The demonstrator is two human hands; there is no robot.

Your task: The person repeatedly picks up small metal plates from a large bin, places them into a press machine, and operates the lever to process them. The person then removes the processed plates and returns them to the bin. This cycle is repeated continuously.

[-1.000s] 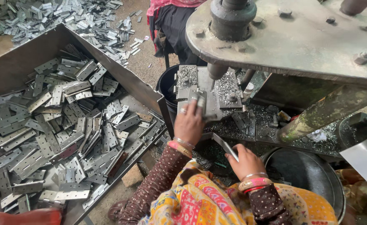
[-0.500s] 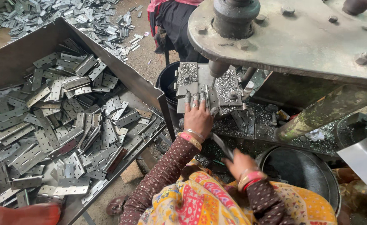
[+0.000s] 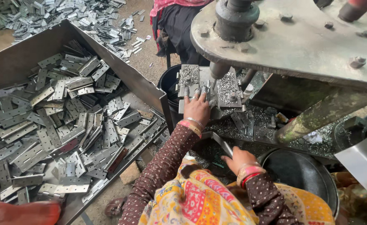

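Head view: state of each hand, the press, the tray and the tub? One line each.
left hand: flat on the press bed, fingers at the die under the ram.
right hand: closed on a metal strip, held low near the lap.
press ram: raised, clear of the fingers.
metal tray: heaped with loose hinge plates.
black tub: contents cannot be told.

Press head (image 3: pixel 292 41) overhangs the die plate (image 3: pixel 204 89), leaving a low gap; hinge bin (image 3: pixel 121 71) walls the left.

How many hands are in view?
2, both the worker's: left hand on the press die plate under the ram; right hand lower, holding a metal strip. Others may be hidden.
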